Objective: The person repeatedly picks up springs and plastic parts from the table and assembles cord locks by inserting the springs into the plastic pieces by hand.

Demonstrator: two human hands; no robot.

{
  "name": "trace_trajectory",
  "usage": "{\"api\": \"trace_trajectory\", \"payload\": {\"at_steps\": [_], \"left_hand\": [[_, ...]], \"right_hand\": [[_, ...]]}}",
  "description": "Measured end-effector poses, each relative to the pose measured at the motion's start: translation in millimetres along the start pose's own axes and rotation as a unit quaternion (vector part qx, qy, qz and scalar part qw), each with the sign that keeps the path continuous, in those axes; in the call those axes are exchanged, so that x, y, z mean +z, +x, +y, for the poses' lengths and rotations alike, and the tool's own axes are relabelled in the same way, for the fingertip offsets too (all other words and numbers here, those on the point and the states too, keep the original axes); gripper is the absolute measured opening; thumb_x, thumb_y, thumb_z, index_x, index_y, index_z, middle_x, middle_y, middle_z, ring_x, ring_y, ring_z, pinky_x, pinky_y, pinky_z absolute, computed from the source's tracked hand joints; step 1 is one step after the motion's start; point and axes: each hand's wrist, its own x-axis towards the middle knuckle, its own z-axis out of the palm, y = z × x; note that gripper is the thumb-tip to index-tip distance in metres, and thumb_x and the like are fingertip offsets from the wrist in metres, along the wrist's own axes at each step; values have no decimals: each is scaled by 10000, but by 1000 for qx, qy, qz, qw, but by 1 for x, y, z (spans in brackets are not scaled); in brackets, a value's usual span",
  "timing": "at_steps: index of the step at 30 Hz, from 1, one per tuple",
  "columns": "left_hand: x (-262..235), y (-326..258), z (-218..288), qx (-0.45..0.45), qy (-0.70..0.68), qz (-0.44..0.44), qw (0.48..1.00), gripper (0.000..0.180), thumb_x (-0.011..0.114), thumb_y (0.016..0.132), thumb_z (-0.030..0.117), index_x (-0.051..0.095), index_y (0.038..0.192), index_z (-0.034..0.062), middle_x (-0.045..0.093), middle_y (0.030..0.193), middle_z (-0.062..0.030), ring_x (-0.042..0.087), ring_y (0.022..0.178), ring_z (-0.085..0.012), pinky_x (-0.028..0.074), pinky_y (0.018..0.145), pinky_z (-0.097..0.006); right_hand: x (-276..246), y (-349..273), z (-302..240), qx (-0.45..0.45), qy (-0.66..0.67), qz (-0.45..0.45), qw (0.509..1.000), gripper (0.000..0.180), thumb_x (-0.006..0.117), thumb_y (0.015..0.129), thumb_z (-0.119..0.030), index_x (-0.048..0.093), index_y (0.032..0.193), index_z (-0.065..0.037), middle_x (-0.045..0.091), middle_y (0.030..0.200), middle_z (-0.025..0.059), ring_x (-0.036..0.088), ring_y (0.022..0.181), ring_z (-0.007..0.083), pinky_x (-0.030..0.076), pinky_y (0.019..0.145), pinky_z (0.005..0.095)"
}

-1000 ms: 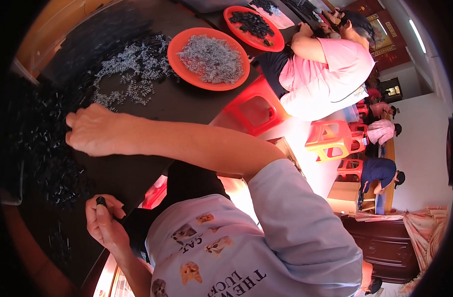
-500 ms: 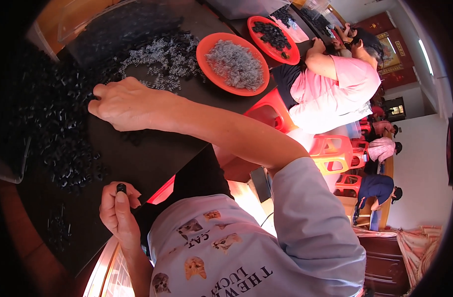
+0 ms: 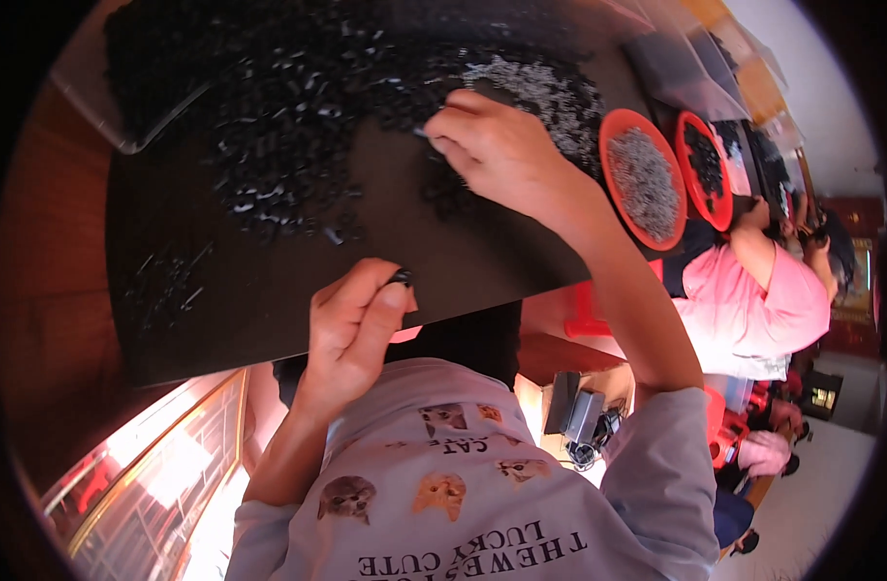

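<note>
Near the table's front edge, my left hand (image 3: 351, 324) is closed, pinching a small black plastic part (image 3: 401, 278) between thumb and fingers. Farther out, my right hand (image 3: 497, 150) is held over the table with its fingers pressed together. A small bluish-dark piece (image 3: 420, 133) shows at its fingertips, too small to name. Just left of that hand spreads a heap of small glossy black parts (image 3: 288, 145). Beyond it lies a loose pile of small grey metal pieces (image 3: 540, 87) that look like springs.
A red plate of similar grey pieces (image 3: 647, 184) stands right of my right arm, beside another red plate with black parts (image 3: 705, 165). Clear plastic bins (image 3: 133, 145) sit at the far edge. Thin dark pieces (image 3: 172, 281) lie at left. A person in pink (image 3: 753, 300) sits at right.
The whole view has turned, so the table and both hands appear farther right. My left hand still pinches the black part; a small piece now shows at my right fingertips.
</note>
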Motion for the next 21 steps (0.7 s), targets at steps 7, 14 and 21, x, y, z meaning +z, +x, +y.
{"api": "trace_trajectory", "payload": {"at_steps": [7, 14, 21], "left_hand": [[-9, 0, -7, -1, 12, -29, 1000, 235, 489, 985, 189, 568, 879, -6, 588, 760, -34, 504, 609, -78, 430, 564, -231], [-8, 2, -7, 23, 13, -18, 999, 133, 543, 946, 96, 560, 909, -30, 511, 697, -82, 471, 576, -146, 406, 532, -286], [-9, 3, -9, 31, 31, -21, 999, 158, 510, 961, 114, 567, 893, -17, 570, 746, -42, 481, 603, -89, 417, 554, -244]], "right_hand": [[2, 13, -20, -14, 82, -17, 996, 69, 595, 851, -86, 614, 910, -57, 579, 882, 80, 609, 777, 298, 493, 653, 400], [13, 38, -30, -44, 78, -25, 996, 113, 600, 849, -62, 628, 959, -59, 591, 892, 96, 611, 766, 307, 493, 661, 389], [26, 55, -44, -52, 28, -87, 995, 165, 588, 862, -103, 629, 1021, -93, 585, 975, 70, 618, 808, 311, 501, 678, 398]]}}
